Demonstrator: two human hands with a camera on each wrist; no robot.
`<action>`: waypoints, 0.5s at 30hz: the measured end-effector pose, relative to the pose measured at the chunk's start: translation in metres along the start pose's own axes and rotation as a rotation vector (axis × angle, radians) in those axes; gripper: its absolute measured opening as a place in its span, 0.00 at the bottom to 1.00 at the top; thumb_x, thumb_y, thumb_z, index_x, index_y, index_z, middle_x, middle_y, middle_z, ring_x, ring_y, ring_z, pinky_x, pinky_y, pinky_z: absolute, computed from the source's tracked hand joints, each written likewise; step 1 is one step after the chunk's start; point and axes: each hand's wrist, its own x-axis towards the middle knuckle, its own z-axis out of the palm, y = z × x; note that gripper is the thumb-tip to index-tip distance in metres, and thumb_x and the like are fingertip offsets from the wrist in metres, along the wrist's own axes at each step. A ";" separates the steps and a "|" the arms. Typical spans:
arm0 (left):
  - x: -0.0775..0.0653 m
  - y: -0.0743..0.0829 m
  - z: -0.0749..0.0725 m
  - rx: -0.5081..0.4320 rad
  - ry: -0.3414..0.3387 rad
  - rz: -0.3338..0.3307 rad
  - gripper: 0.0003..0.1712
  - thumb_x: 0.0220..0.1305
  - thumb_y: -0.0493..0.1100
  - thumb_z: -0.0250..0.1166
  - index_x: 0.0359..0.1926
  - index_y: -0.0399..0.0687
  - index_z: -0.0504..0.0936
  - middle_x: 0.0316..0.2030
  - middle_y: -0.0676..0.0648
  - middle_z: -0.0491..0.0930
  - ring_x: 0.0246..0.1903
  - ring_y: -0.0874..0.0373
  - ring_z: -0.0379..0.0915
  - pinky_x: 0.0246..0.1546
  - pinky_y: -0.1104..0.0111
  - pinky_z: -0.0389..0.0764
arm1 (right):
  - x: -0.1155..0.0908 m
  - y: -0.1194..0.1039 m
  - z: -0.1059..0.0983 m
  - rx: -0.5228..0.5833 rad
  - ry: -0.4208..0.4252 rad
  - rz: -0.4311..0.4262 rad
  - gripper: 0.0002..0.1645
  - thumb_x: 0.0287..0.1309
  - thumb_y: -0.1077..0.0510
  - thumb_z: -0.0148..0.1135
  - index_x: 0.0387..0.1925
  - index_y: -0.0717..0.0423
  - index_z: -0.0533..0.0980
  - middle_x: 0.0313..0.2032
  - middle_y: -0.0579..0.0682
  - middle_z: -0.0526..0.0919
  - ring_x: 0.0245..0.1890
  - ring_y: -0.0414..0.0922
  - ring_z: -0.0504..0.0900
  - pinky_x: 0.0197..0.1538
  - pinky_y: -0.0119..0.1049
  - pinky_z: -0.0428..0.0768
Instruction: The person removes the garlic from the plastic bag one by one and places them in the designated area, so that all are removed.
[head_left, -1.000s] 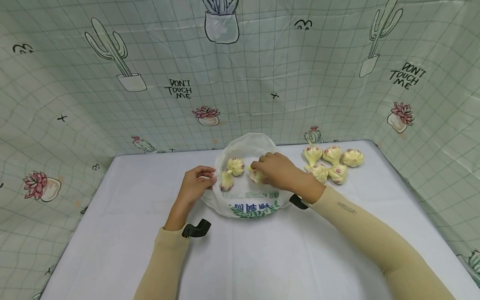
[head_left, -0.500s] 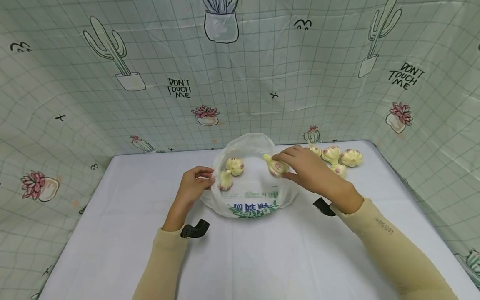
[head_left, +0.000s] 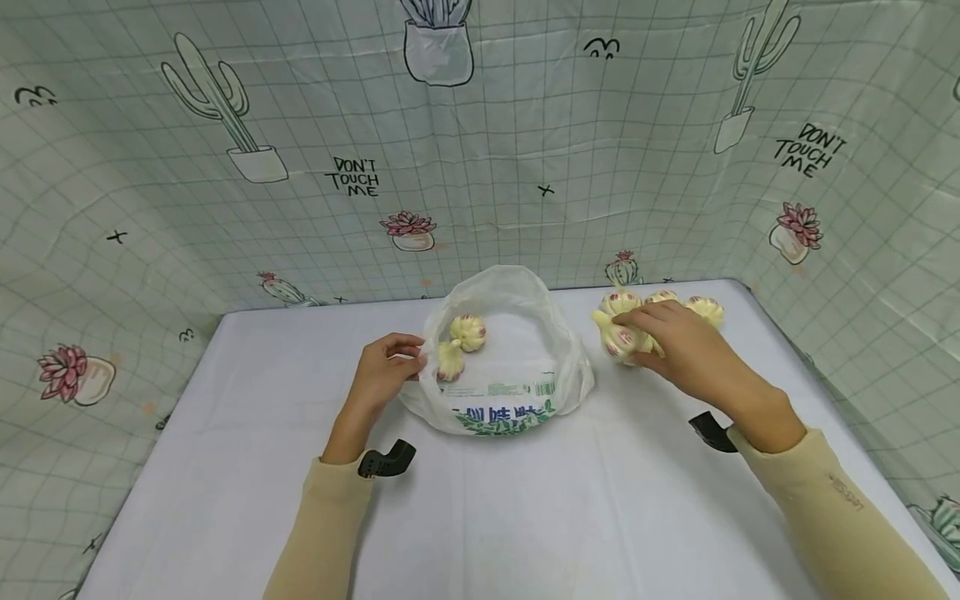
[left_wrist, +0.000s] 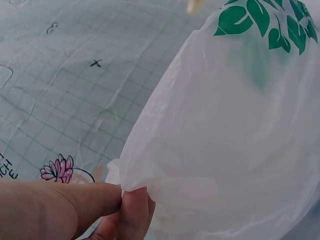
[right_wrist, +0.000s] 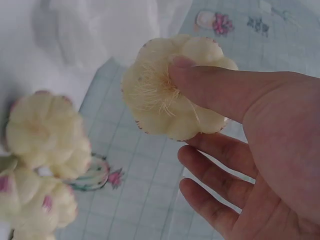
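Note:
A white plastic bag (head_left: 576, 379) with green leaf print stands with its mouth spread. Inside, on its left side, lie two garlic bulbs (head_left: 468, 332). My left hand (head_left: 385, 372) pinches the left rim of the bag between thumb and fingers; the left wrist view shows the thin film (left_wrist: 210, 130) stretched from that pinch. To the right of the bag, my right hand (head_left: 701, 354) holds a garlic bulb (head_left: 621, 340) whose stem points left. In the right wrist view, the thumb presses by the root tuft of this bulb (right_wrist: 145, 102).
Several more garlic bulbs (head_left: 705, 310) are grouped at the back right of the white-covered table (head_left: 495, 517), partly hidden behind the right hand. A grid-patterned cloth (head_left: 495, 150) with cactus drawings rises behind the table and along its sides.
My right hand has moved right, bringing the garlic bulb out of the bag and over beside the other bulbs. The left hand keeps its pinch on the rim.

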 end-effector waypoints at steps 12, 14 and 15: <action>-0.001 0.000 -0.002 0.009 -0.004 0.011 0.16 0.72 0.29 0.65 0.59 0.31 0.81 0.48 0.38 0.79 0.34 0.64 0.79 0.38 0.73 0.85 | -0.041 0.044 -0.001 -0.027 0.063 0.070 0.34 0.46 0.69 0.83 0.58 0.63 0.81 0.54 0.64 0.85 0.55 0.65 0.79 0.57 0.64 0.77; -0.001 0.000 -0.002 0.011 -0.002 0.008 0.16 0.72 0.29 0.65 0.59 0.31 0.81 0.48 0.38 0.79 0.34 0.65 0.79 0.38 0.74 0.85 | -0.047 0.051 -0.001 -0.034 0.079 0.075 0.35 0.45 0.70 0.83 0.57 0.63 0.81 0.53 0.64 0.86 0.53 0.64 0.80 0.55 0.63 0.78; -0.001 0.000 -0.003 0.011 -0.002 0.007 0.16 0.72 0.29 0.65 0.59 0.31 0.81 0.48 0.38 0.79 0.34 0.65 0.79 0.37 0.74 0.84 | -0.050 0.054 -0.001 -0.039 0.086 0.077 0.35 0.44 0.70 0.83 0.57 0.64 0.81 0.53 0.64 0.86 0.52 0.64 0.80 0.54 0.63 0.78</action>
